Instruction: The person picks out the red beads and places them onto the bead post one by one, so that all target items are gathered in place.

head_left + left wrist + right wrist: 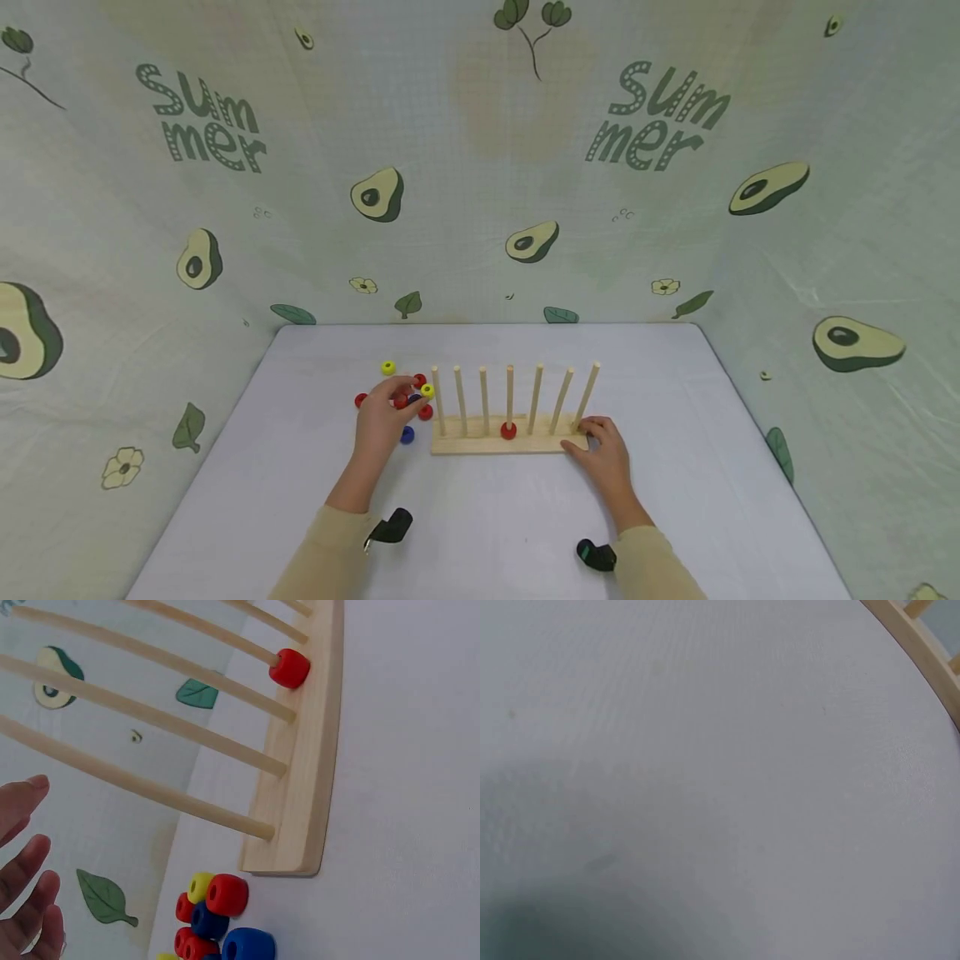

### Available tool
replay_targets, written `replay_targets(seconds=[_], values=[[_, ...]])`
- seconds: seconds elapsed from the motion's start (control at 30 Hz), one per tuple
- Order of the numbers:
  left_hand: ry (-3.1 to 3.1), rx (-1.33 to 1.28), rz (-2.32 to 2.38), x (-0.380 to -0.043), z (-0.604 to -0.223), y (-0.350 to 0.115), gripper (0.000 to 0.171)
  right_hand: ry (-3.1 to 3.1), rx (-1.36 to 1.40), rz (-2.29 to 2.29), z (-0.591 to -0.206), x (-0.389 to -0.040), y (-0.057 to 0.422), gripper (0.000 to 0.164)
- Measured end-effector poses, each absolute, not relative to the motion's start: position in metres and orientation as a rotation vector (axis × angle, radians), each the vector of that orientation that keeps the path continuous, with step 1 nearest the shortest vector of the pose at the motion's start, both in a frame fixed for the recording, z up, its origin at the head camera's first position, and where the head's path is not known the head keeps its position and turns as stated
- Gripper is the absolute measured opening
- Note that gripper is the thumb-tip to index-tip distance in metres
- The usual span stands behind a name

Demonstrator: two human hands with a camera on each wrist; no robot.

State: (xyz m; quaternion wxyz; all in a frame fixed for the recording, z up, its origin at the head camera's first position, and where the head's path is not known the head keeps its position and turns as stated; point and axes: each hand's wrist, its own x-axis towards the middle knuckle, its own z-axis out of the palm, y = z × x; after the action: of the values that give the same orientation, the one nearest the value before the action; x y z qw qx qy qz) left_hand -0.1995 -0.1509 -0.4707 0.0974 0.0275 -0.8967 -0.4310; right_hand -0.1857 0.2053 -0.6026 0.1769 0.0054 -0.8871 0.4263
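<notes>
A wooden peg rack point(487, 446) with several upright pegs stands on the table. One red bead point(508, 431) sits at the foot of its middle peg. My left hand point(381, 421) hovers over loose beads beside the rack's left end. In the left wrist view, the fingers point(30, 862) are spread and relaxed, with nothing between them. Below them lie a yellow bead point(199, 887), a red bead point(227, 895), a blue bead point(250, 946) and several others. My right hand point(606, 458) grips the rack's right end, thumb in front; the right wrist view does not show its fingers.
A white table point(487, 525) carries everything, with a printed cloth point(450, 125) hanging behind and at both sides. Another yellow bead point(387, 367) lies farther back, and a red bead point(361, 401) lies at the far left of the group.
</notes>
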Motion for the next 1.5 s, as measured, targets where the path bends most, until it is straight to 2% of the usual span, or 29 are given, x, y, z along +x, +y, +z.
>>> replay_targets(seconds=[0.77, 1.1, 1.5], values=[[-3.065, -0.071, -0.803, -0.236, -0.511, -0.164, 0.046, -2.517, 0.001, 1.219, -0.602, -0.184, 0.207, 0.042], [-3.124, -0.221, -0.671, -0.251, -0.522, -0.168, 0.036, -2.539, -0.023, 1.256, -0.604, -0.187, 0.206, 0.049], [-3.230, -0.247, -0.472, -0.264, -0.534, -0.174, 0.042, -2.552, -0.009, 1.187, -0.603, -0.188, 0.204, 0.050]])
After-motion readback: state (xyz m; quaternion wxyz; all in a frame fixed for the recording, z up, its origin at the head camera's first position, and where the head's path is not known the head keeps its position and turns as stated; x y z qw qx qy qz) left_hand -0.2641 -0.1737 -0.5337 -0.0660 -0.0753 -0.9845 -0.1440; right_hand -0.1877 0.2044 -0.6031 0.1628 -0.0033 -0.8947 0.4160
